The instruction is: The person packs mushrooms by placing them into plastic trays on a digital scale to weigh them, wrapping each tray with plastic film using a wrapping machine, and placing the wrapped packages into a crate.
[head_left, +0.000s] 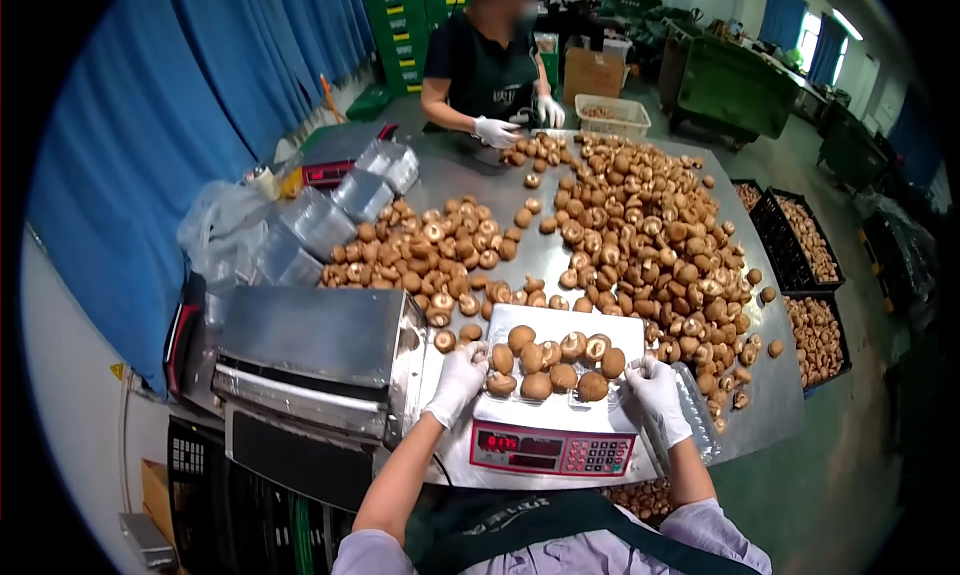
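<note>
A digital scale (pixel 555 453) with a lit red display stands in front of me on the steel table. On its white platform several brown shiitake mushrooms (pixel 563 378) sit in a see-through plastic tray (pixel 580 403), whose outline is faint. My left hand (pixel 458 383), in a white glove, is closed with its fingertips pinching the left edge of the tray. At the opposite edge my right hand (pixel 657 393), also gloved, pinches with thumb and fingers. A big heap of loose mushrooms (pixel 650 245) lies beyond the scale, and a smaller pile (pixel 430 240) to its left.
A metal wrapping machine (pixel 310 335) borders my left side. Stacked clear trays (pixel 320 220) lie behind it. Across the steel table (pixel 770 405), a gloved co-worker (pixel 490 75) handles mushrooms. Black crates (pixel 795 240) of mushrooms stand on the floor at right, near a green bin (pixel 730 85).
</note>
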Demonstrator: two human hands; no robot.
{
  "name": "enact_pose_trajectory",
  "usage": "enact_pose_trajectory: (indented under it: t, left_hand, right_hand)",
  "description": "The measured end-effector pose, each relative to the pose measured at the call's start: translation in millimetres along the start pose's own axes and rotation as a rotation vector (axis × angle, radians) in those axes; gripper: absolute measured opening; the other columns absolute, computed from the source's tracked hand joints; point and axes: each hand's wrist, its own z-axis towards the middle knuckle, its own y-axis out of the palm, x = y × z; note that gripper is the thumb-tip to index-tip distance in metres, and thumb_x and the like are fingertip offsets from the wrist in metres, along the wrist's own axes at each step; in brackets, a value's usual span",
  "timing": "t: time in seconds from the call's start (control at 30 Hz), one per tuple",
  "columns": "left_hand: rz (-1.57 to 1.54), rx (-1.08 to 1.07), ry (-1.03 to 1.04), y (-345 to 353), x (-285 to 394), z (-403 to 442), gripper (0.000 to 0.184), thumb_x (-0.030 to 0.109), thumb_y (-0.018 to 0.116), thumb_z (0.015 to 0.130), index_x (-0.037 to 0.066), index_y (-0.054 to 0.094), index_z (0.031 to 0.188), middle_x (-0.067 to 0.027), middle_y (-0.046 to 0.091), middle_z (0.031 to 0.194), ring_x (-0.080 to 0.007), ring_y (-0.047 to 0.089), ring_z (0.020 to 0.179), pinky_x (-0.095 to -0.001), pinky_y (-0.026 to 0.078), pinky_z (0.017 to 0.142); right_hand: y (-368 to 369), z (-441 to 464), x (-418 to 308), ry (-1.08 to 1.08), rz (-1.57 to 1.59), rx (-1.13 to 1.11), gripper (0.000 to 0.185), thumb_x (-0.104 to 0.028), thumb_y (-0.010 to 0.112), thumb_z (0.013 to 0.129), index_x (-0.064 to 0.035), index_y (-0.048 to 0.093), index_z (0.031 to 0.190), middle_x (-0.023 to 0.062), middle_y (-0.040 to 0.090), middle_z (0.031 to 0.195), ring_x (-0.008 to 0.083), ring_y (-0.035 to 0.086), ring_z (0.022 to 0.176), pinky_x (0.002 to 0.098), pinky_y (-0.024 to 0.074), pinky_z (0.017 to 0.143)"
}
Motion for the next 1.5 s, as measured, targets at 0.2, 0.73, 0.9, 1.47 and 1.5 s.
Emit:
enact_pose_trajectory:
  t: [0.2,0.73,0.9,1.47,1.5]
  left_hand:
    - [-0.001,0.06,0.115,-72.6,12.2,12.8,0.026,0.01,0.058,0.08,0.006,0.065,0.105,-0.0104,0.064,0.071,-0.018,0.062,0.061,-0.0311,0.051,0.061]
    - [0.181,0.108,-0.006,-393.7,-95.4,42.0,0.018,0.007,0.054,0.083,0.0,0.067,0.094,-0.0126,0.066,0.07,-0.0173,0.064,0.055,-0.0313,0.051,0.051]
    - [0.222,-0.045,-0.101,-425.8,-113.7,17.0,0.021,0.006,0.056,0.08,0.002,0.067,0.098,-0.0107,0.067,0.076,-0.015,0.064,0.061,-0.0308,0.052,0.054]
    - [1.072,-0.528,0.954,-476.0,-147.4,-42.6,0.011,0.019,0.057,0.084,0.008,0.058,0.087,-0.0094,0.056,0.086,-0.0259,0.059,0.079,-0.0375,0.05,0.064]
    - [0.929,-0.476,0.996,-476.4,-150.8,-42.7,0.013,0.019,0.056,0.086,0.006,0.057,0.084,-0.0101,0.056,0.084,-0.0276,0.059,0.08,-0.0393,0.05,0.067]
  right_hand:
    - [15.5,-10.2,-90.4,-0.062,0.095,-0.026,0.016,-0.012,0.063,0.083,0.0029,0.062,0.088,0.005,0.063,0.063,0.0072,0.057,0.053,0.0209,0.0449,0.049]
    - [329.7,-10.9,-243.6,-0.157,-0.212,-0.145,0.025,-0.026,0.061,0.076,-0.0013,0.067,0.077,0.0119,0.067,0.066,0.0216,0.067,0.063,0.0327,0.0514,0.066]
    - [347.9,-33.4,-245.8,-0.166,-0.148,-0.198,0.026,-0.027,0.061,0.077,-0.0014,0.068,0.079,0.0132,0.068,0.07,0.0245,0.067,0.067,0.0337,0.0514,0.066]
    - [306.3,-124.4,-228.3,-1.112,-0.882,-0.366,0.024,-0.014,0.055,0.083,-0.0084,0.06,0.106,0.0053,0.059,0.104,0.0236,0.059,0.081,0.0342,0.0512,0.063]
    - [305.3,-123.7,-223.3,-1.213,-0.727,-0.272,0.022,-0.016,0.057,0.082,-0.0074,0.059,0.101,0.0063,0.06,0.094,0.0254,0.06,0.075,0.0358,0.0503,0.058]
